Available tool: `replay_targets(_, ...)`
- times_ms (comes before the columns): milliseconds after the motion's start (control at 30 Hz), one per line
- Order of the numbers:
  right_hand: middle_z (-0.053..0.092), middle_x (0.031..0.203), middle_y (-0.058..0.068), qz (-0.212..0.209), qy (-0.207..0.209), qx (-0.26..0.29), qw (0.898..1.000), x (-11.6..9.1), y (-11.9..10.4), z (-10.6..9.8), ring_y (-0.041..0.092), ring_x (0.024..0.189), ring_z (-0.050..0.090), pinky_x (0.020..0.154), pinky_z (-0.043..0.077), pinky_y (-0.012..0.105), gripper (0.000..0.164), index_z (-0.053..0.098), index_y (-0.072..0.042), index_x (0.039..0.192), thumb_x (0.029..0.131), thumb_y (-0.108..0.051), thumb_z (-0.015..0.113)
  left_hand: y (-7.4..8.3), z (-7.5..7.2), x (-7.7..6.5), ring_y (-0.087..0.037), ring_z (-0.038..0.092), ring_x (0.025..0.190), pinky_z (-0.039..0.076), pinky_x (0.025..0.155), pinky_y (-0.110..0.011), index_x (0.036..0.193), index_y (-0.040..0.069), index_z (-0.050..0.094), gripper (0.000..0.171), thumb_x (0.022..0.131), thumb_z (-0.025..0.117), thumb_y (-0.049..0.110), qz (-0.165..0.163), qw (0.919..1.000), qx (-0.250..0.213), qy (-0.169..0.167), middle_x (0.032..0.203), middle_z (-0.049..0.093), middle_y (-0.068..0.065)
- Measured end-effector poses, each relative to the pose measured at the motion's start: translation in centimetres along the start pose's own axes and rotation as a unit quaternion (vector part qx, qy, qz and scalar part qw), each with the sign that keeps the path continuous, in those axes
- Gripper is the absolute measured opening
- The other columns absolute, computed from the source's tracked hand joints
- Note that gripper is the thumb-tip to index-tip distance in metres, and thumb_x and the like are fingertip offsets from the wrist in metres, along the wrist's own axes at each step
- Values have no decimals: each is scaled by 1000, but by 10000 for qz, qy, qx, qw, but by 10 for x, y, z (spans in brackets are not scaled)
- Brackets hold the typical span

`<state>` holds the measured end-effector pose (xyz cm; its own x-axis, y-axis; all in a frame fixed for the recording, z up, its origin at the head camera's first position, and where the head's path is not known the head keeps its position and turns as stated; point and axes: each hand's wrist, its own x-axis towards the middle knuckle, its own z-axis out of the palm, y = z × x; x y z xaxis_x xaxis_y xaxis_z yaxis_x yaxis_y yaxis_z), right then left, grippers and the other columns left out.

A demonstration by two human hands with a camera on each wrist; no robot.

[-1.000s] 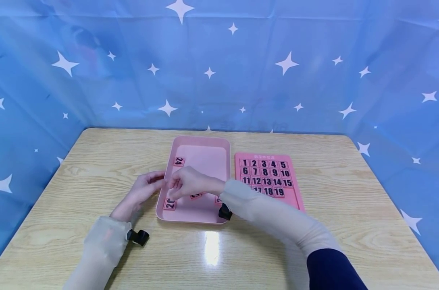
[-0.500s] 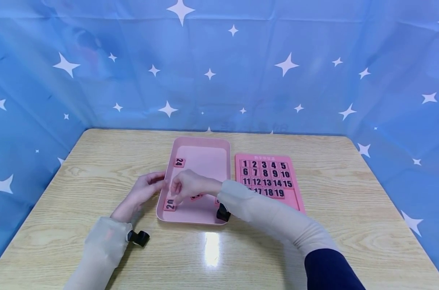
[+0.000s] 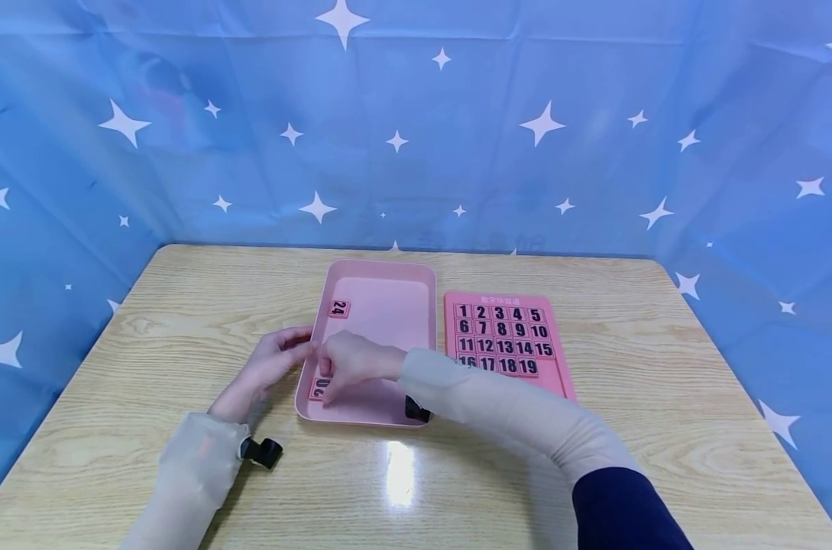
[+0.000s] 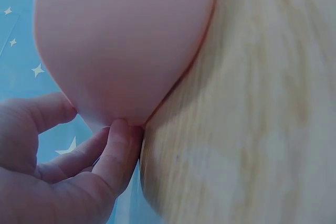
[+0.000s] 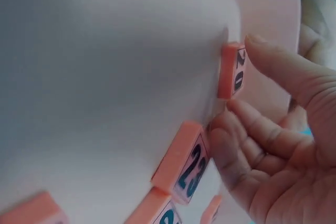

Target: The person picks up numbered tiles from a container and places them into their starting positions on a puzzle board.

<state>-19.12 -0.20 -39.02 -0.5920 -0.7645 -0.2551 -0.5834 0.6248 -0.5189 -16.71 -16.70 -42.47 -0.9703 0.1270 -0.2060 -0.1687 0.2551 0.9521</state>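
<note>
My right hand (image 3: 360,359) is inside the pink tray (image 3: 388,267). In the right wrist view its thumb and index fingertip pinch the two ends of the number tile 20 (image 5: 238,72), which lies by the tray wall. Tile 23 (image 5: 184,163) touches or nearly touches the other fingers, with another tile (image 5: 157,211) beside it. At the tray's left side rests my left hand (image 3: 274,359), its fingertips against the outer wall and rim in the left wrist view. Tile 24 (image 3: 339,308) lies farther back in the tray, along its left wall.
A pink number board (image 3: 565,367) stands right of the tray, with tiles 1 to 19 set in rows. My right forearm passes over its lower left part. The wooden table (image 3: 636,344) ends at a blue curtain (image 3: 416,168) with white stars.
The right hand moves slightly toward me and down, its thumb and index finger closing around tile 20. Tile 16 comes into view on the board. The left hand stays at the tray.
</note>
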Motion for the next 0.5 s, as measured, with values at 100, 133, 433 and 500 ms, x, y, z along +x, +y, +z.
replay_targets(100, 58, 71, -6, -16, 17, -117, 9999, 2, -1, 4, 5, 68, 50, 62, 40, 12, 29, 65, -7, 77, 65, -22, 86, 0, 0, 0, -19, 56, 104, 45, 82, -13, 130, -14, 45, 44, 91, 56, 6, 14, 10000, 23, 0, 126, 51, -31)
replay_targets(133, 57, 71, -6, -15, 18, -141, 9999, 2, -1, 5, 6, 68, 50, 61, 40, 12, 28, 64, -7, 77, 66, -22, 86, 0, 0, 0, -20, 56, 104, 45, 82, -13, 129, -14, 45, 44, 91, 56, 6, 24, 10000, 26, -4, 126, 51, -31)
replay_targets(433, 62, 79, -1, -137, 200, 109, 9996, 2, 8, 1, 8, 70, 51, 63, 42, 15, 30, 66, -5, 90, 69, -17, 83, 1, 0, -1, -29, 53, 111, 45, 83, -14, 131, -12, 44, 46, 91, 56, 7, -20, 10000, 65, -12, 128, 50, -30)
replay_targets(500, 60, 78, 0, -250, 295, 124, 9992, 3, 13, 0, 9, 69, 49, 61, 40, 16, 30, 66, -5, 92, 71, -17, 83, 1, 0, -1, -30, 53, 112, 45, 83, -14, 131, -12, 44, 47, 91, 57, 8, -36, 10000, 45, -16, 128, 50, -30)
